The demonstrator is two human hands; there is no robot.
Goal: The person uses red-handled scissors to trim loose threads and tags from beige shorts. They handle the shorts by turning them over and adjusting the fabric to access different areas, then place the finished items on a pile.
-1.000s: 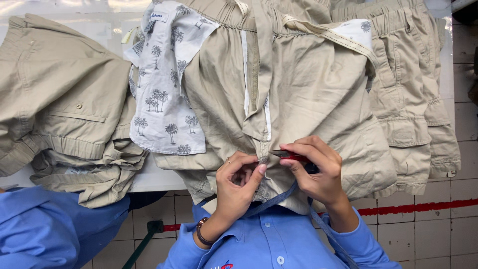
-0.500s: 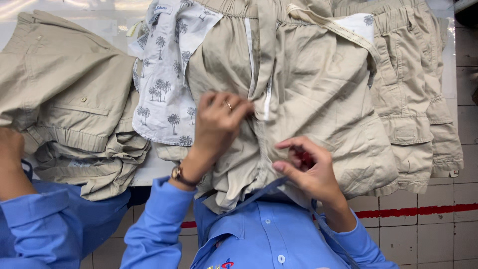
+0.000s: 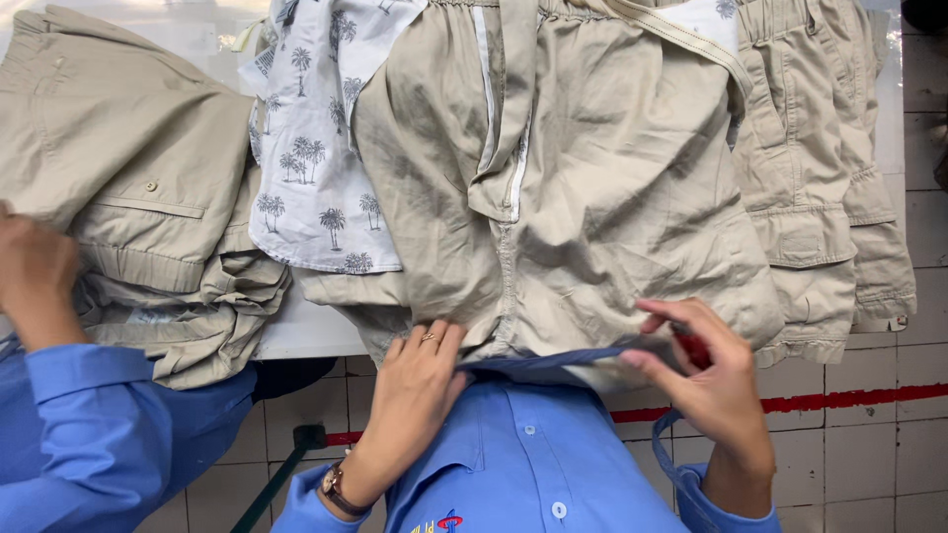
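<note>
A pair of khaki shorts (image 3: pixel 592 197) lies inside out on the white table, its hem hanging over the near edge. My left hand (image 3: pixel 420 380) grips that hem just left of the centre seam; it wears a ring and, at the wrist, a watch. My right hand (image 3: pixel 706 380) is at the hem further right, its fingers pinched around a small red tool (image 3: pixel 696 347) that is mostly hidden. A dark blue strap (image 3: pixel 553 358) runs between my hands along the hem.
A white pocket lining with a palm-tree print (image 3: pixel 321 168) lies left of the shorts. More khaki garments are piled at the left (image 3: pixel 128 168) and right (image 3: pixel 829 178). A co-worker's hand (image 3: pixel 35 271) in a blue sleeve rests on the left pile. Tiled floor lies below.
My left hand has dropped from the front of the shorts to the hem. My right hand has shifted right along the hem. The co-worker's hand has stayed on the left pile.
</note>
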